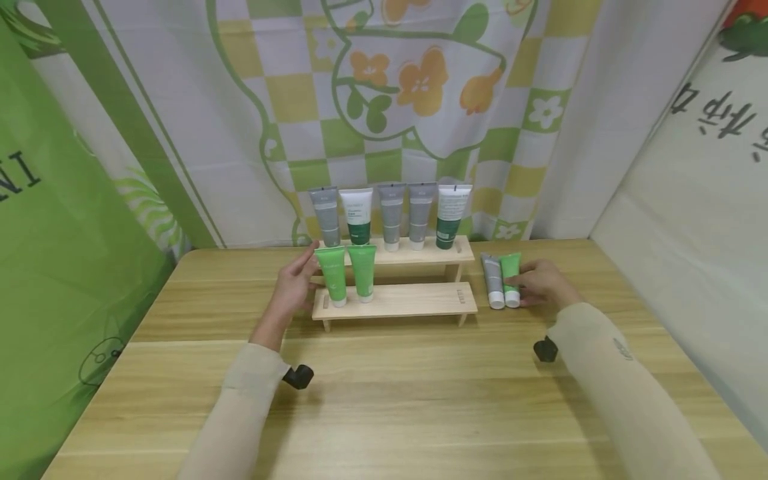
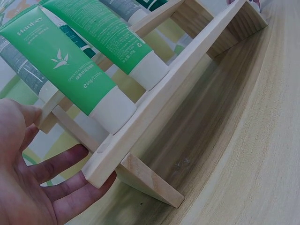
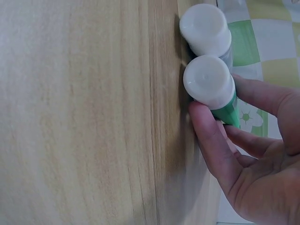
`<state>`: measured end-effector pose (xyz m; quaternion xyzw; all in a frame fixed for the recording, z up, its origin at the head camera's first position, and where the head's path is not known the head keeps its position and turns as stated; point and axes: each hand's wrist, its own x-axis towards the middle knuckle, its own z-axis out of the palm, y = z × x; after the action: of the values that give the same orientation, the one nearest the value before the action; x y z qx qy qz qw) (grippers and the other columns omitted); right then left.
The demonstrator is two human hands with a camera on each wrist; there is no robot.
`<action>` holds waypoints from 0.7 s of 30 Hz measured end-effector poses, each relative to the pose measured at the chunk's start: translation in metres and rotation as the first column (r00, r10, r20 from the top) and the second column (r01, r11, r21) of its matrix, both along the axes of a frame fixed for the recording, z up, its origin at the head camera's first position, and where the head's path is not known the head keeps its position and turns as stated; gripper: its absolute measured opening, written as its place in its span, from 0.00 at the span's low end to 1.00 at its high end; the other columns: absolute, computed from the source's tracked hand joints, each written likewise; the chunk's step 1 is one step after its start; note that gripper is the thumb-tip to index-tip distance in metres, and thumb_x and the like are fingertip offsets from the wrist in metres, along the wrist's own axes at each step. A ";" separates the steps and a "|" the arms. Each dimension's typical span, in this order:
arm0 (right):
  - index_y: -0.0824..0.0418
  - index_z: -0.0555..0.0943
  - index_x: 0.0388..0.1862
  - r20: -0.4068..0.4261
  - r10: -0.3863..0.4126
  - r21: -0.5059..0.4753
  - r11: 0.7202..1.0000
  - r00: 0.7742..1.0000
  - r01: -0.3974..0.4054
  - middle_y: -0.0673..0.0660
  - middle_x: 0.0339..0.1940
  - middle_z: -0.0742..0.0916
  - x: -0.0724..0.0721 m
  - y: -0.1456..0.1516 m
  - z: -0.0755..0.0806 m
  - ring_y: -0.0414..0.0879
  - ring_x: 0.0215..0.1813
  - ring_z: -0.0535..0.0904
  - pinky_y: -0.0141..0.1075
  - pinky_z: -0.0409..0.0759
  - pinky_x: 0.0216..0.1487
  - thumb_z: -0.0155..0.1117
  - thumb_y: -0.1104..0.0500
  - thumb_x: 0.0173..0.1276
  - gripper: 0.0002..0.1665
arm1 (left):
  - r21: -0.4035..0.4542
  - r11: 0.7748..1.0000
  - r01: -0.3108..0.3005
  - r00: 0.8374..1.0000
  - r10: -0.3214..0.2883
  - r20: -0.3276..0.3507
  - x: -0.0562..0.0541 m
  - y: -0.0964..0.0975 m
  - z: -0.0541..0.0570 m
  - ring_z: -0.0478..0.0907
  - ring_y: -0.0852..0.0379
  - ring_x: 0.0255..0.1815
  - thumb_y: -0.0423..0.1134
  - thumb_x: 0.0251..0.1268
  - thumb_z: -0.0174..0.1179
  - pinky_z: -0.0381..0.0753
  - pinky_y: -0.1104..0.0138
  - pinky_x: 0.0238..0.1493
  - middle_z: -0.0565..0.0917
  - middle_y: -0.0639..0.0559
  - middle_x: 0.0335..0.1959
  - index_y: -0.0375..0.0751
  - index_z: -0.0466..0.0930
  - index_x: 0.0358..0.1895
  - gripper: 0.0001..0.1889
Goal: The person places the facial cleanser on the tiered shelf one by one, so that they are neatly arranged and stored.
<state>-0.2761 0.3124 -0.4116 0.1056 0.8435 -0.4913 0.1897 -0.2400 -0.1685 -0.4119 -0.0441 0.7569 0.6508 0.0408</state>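
Observation:
My right hand [image 1: 543, 281] pinches a green squeeze tube [image 1: 511, 270] with a white cap, which lies on the table right of the rack. Against its left side lies a grey squeeze tube [image 1: 493, 280], cap toward me. At the left end of the two-step wooden rack [image 1: 414, 306], my left hand [image 1: 294, 285] rests its fingers [image 2: 77, 199] on the lower shelf's end. Its thumb reaches the upper step in the left wrist view. Two green tubes [image 1: 333, 277] stand cap-down on the left part of the lower step.
On the upper step stand several tubes: grey ones [image 1: 393, 217] and two white-and-dark-green ones [image 1: 453, 217]. A patterned curtain [image 1: 300, 100] hangs right behind the table [image 1: 390, 400]. Green cloth [image 1: 72, 267] hangs at the left, a white panel [image 1: 690, 233] at the right.

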 end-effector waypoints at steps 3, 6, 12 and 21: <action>0.82 0.54 0.73 -0.001 0.001 0.012 1.000 1.000 -0.001 0.75 0.59 0.73 0.001 0.000 -0.001 0.46 0.38 0.82 0.40 0.88 0.43 0.62 0.61 0.74 0.42 | 0.000 1.000 0.001 1.000 -0.001 -0.001 0.000 0.000 0.000 0.77 0.38 0.53 0.58 0.79 0.48 0.87 0.47 0.39 0.75 0.38 0.65 0.73 0.60 0.76 0.26; 0.82 0.53 0.73 -0.004 0.001 0.032 0.999 1.000 -0.001 0.77 0.61 0.72 0.001 0.001 -0.001 0.46 0.37 0.83 0.39 0.88 0.43 0.63 0.60 0.74 0.42 | -0.006 1.000 -0.001 1.000 0.001 -0.004 -0.001 0.001 -0.001 0.77 0.39 0.53 0.58 0.78 0.48 0.87 0.48 0.38 0.75 0.39 0.65 0.74 0.61 0.76 0.26; 0.82 0.52 0.74 -0.004 -0.004 0.051 0.999 1.000 0.004 0.80 0.65 0.69 0.003 0.004 -0.002 0.48 0.39 0.83 0.39 0.88 0.42 0.62 0.60 0.74 0.43 | -0.011 1.000 0.003 1.000 -0.003 0.005 -0.002 0.000 -0.002 0.76 0.38 0.54 0.59 0.79 0.47 0.86 0.47 0.40 0.73 0.40 0.67 0.73 0.59 0.77 0.26; 0.81 0.50 0.75 -0.034 -0.006 -0.035 0.999 0.999 0.005 0.81 0.66 0.69 0.013 0.005 0.001 0.48 0.40 0.83 0.41 0.87 0.44 0.62 0.62 0.74 0.44 | -0.005 1.000 -0.009 1.000 0.009 -0.026 -0.002 0.000 -0.002 0.77 0.46 0.45 0.57 0.79 0.47 0.86 0.53 0.40 0.76 0.38 0.63 0.72 0.62 0.76 0.25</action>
<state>-0.2627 0.3172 -0.4106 0.0963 0.8376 -0.5081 0.1759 -0.2420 -0.1689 -0.4137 -0.0395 0.7589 0.6494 0.0280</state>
